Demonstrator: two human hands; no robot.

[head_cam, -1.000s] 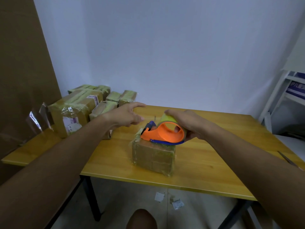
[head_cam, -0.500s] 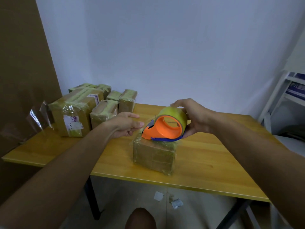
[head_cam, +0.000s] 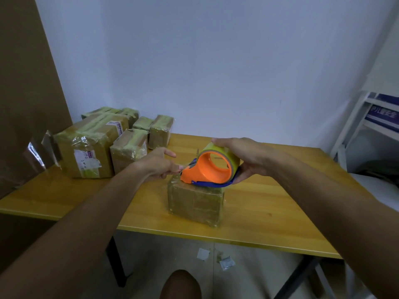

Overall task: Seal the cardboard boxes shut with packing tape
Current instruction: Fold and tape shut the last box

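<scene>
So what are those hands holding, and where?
The right hand grips the tape dispenser around the roll's outer curve. The left hand pinches the tape end at the dispenser's front.

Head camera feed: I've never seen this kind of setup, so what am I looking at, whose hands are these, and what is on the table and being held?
There is no machine here. A person wears one wide-angle camera on the head, looking forward and down, so the two bare arms entering from the bottom are the wearer's own. The right hand grips an orange tape dispenser loaded with a yellowish roll of packing tape, held just above a small taped cardboard box near the front of the wooden table. The left hand pinches at the dispenser's front end, apparently on the clear tape end, though that tape is hard to see. At the table's back left stands a cluster of already taped boxes. Scraps of paper lie on the floor below.
</scene>
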